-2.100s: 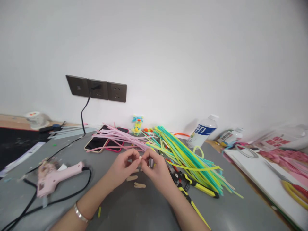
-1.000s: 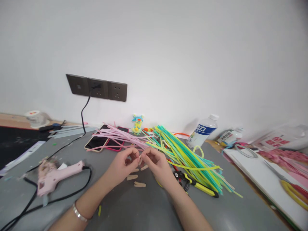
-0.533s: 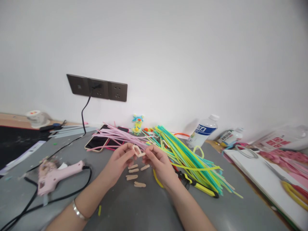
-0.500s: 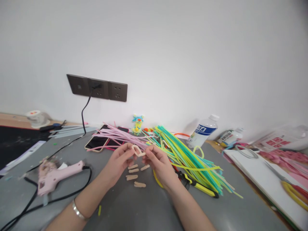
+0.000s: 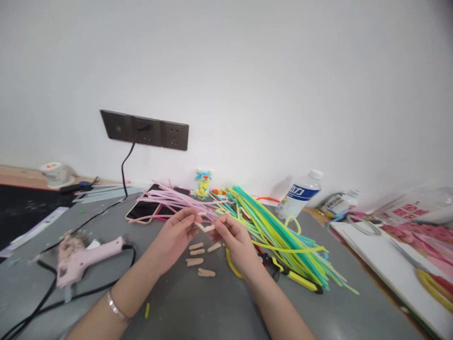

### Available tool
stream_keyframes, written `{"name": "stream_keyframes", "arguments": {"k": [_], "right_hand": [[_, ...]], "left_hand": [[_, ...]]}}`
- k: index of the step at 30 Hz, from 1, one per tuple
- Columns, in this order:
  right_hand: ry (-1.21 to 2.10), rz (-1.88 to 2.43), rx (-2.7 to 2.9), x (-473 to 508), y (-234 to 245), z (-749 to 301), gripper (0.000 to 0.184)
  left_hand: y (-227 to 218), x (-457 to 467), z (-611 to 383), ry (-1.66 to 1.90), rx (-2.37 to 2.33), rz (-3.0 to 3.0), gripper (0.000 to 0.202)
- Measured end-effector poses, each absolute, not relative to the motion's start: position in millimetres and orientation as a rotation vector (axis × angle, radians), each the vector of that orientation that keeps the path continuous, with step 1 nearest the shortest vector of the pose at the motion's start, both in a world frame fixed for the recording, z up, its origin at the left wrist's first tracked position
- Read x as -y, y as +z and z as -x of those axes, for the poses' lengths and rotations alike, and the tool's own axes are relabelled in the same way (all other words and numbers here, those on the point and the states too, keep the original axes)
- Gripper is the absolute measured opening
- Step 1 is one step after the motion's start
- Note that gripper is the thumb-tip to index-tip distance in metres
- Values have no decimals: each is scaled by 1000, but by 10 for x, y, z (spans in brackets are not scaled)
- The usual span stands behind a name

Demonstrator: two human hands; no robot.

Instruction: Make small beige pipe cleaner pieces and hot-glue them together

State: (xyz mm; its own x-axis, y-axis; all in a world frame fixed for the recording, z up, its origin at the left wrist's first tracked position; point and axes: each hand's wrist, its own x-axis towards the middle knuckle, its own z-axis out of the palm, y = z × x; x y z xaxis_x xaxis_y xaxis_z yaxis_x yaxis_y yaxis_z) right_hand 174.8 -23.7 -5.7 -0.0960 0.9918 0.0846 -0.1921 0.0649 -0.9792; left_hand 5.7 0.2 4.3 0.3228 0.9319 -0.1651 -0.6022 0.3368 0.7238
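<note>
My left hand (image 5: 176, 236) and my right hand (image 5: 234, 240) meet above the grey table (image 5: 198, 307). Both pinch a short beige pipe cleaner piece (image 5: 205, 227), bent between the fingertips. Several folded beige pieces (image 5: 198, 255) lie on the table just below the hands. A silver bracelet (image 5: 115, 309) sits on my left wrist.
Pink pipe cleaners (image 5: 173, 200) and a green-yellow bundle (image 5: 276, 231) lie behind the hands. Yellow-handled pliers (image 5: 290, 276) rest to the right. A pink glue gun (image 5: 83, 259) with black cord lies left. Two phones (image 5: 148, 208), a water bottle (image 5: 299, 193) and a small figure (image 5: 203, 182) stand farther back.
The hands rose slightly from the table. The beige piece went from a small nub to a loop, then flattened into a shallow bend between the fingertips.
</note>
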Motion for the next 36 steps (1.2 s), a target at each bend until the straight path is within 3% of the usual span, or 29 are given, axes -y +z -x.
{"name": "stream_keyframes", "arguments": {"k": [4,10,13,21,29,36], "right_hand": [[1257,996,1271,242,-61,-1752,31],[764,1006,1675,266,-21,-1748,11],[692,958,1745,272,-12,-1748,1],[800,1000,1613,275,-3,-1735,10],[1067,901,1204,265,-62,-1673,21],[1076,1033,1274,250,-84,-1704,21]], "left_hand": [[17,-18,-55,1109,-664,-575,33],[-25,-24,-45,1094,-736,-683,28],[-22,-20,-48,1096,-724,-725,28],[-12,-19,-54,1102,-735,-672,30],[53,41,-110,1174,-729,-597,58],[10,1,-69,1210,-762,-627,44]]}}
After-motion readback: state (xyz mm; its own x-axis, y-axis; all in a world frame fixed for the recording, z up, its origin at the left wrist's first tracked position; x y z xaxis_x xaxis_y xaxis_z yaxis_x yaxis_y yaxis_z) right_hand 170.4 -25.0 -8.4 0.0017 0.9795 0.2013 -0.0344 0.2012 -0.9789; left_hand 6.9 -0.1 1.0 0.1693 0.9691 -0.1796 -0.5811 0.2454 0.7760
